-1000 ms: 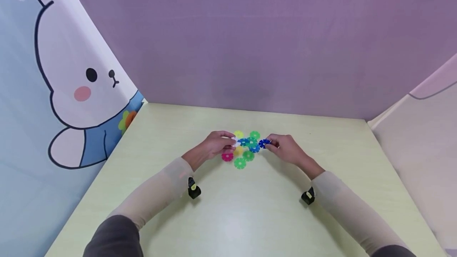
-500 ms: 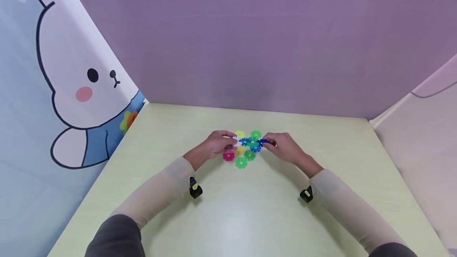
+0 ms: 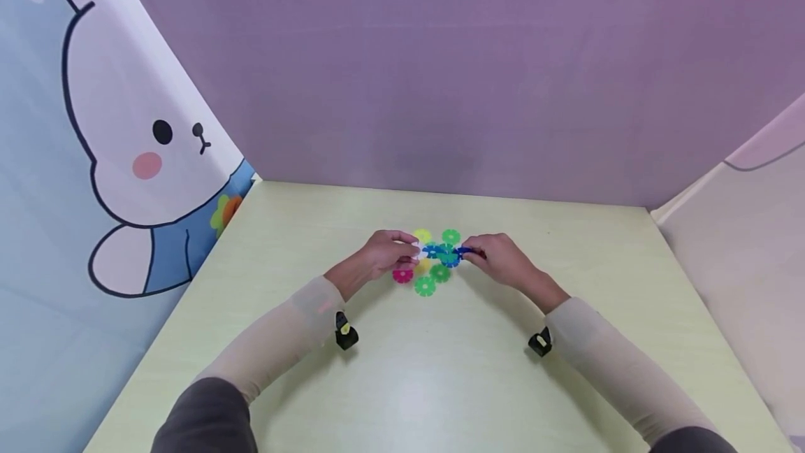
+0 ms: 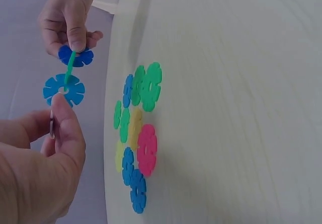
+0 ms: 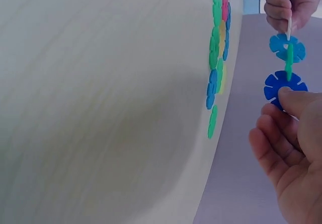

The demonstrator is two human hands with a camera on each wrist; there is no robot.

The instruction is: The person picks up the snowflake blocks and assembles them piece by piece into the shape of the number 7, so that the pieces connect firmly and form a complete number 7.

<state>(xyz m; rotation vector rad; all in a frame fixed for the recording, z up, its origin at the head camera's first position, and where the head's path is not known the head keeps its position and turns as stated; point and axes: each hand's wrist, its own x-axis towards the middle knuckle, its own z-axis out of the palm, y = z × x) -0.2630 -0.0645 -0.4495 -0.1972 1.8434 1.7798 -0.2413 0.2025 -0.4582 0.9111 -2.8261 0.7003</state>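
Note:
My left hand [image 3: 380,255] pinches a thin white snowflake disc [image 5: 289,28], seen nearly edge-on. A light blue snowflake disc [image 4: 76,89] joins onto the white one, and a green snowflake disc [image 4: 70,68] slots crosswise into the light blue one. On the other side, my right hand [image 3: 499,257] pinches a dark blue snowflake disc [image 5: 273,85] between thumb and fingers. The dark blue rim meets the green disc's edge; how deep the slots engage cannot be told. This row of discs is held up off the table.
Several loose snowflake discs lie flat on the pale table [image 3: 415,369] beneath the hands, among them a pink disc [image 3: 403,276], a green one [image 3: 425,286] and a yellow one [image 3: 422,235]. A purple panel [image 3: 440,89] rises behind the table's far edge.
The right hand has moved slightly left, bringing the dark blue disc against the green one. That disc has turned from face-on to nearly edge-on in the head view. The left hand stays almost still.

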